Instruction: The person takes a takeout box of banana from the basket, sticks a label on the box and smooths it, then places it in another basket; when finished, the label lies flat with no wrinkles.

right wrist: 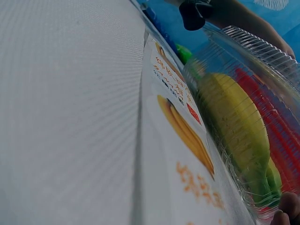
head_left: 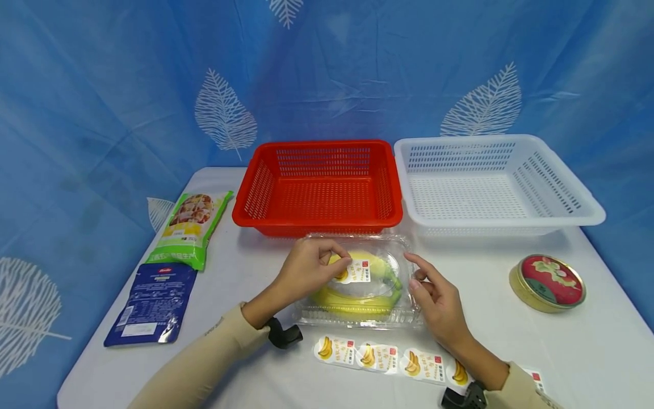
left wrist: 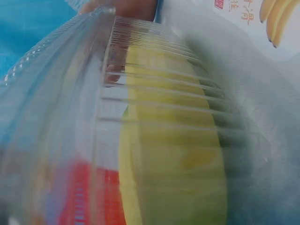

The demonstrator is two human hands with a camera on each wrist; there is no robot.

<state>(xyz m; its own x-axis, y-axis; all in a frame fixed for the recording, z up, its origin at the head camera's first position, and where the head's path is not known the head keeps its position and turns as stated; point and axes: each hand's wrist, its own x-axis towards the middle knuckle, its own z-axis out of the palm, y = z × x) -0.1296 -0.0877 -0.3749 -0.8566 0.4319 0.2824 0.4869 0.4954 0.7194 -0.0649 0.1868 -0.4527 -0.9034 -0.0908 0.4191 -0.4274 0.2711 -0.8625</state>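
Observation:
A clear plastic clamshell box (head_left: 352, 324) with yellow-green bananas (head_left: 352, 301) inside lies on the table. The left hand (head_left: 309, 267) reaches over the lid from the left, thumb and forefinger pinching the upper-left edge of a white banana sticker (head_left: 361, 272), which lies over the lid. Beside the box's right edge is the right hand (head_left: 441, 304), thumb and forefinger apart and the other fingers loosely bent. Its fingertips (right wrist: 288, 208) show at the box's corner in the right wrist view. In the left wrist view the ribbed box wall covers the bananas (left wrist: 173, 131).
A strip of banana stickers (head_left: 378, 358) lies in front of the box. Behind stand a red basket (head_left: 317, 221) and a white basket (head_left: 506, 222). A green food bag (head_left: 186, 227) and a blue pouch (head_left: 150, 304) lie left; a round tin (head_left: 546, 283) sits right.

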